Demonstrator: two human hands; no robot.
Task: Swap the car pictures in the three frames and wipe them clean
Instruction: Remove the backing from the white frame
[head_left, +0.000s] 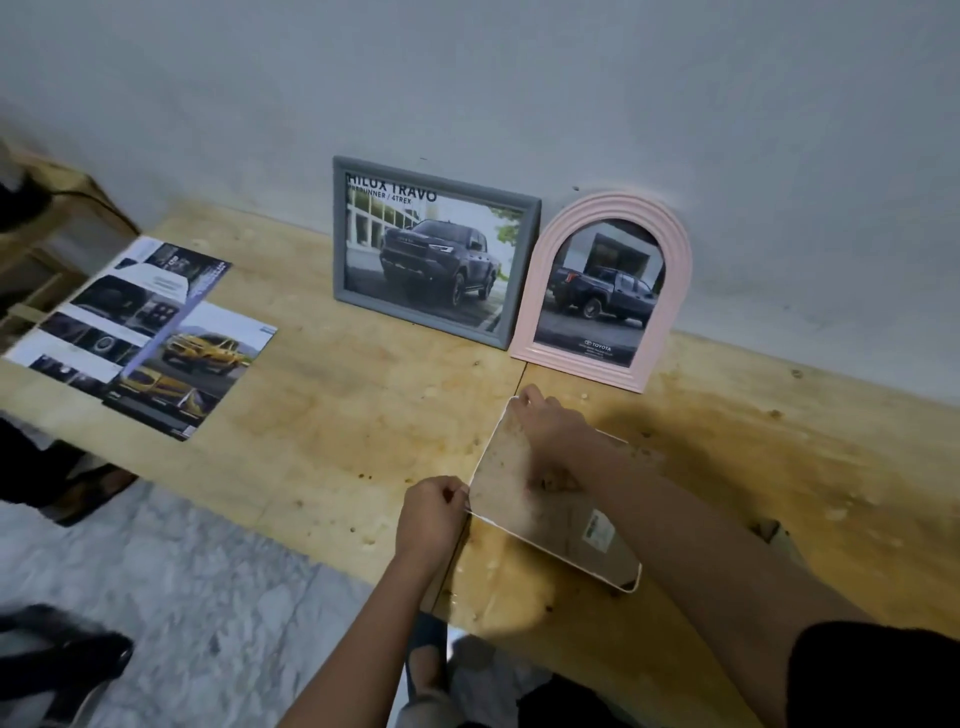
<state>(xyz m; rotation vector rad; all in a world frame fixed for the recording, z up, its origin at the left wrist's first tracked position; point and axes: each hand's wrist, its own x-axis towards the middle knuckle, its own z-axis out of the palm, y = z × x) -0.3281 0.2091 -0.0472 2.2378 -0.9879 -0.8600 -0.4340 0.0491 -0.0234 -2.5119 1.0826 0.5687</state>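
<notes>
A white-edged frame (561, 525) lies face down on the wooden table (337, 415), its brown back up with a small sticker near one corner. My left hand (434, 514) pinches its near-left corner. My right hand (550, 421) grips its far corner, the forearm crossing over the frame. A grey rectangular frame (436, 249) with a dark pickup picture leans on the wall. Beside it on the right stands a pink arched frame (605, 291) holding another dark truck picture.
Car brochure pages (140, 332) with a yellow pickup lie on the table's left part. A wooden stool (47, 218) stands at far left. The table's front edge runs just below my left hand, with marble floor (208, 597) and dark footwear beneath.
</notes>
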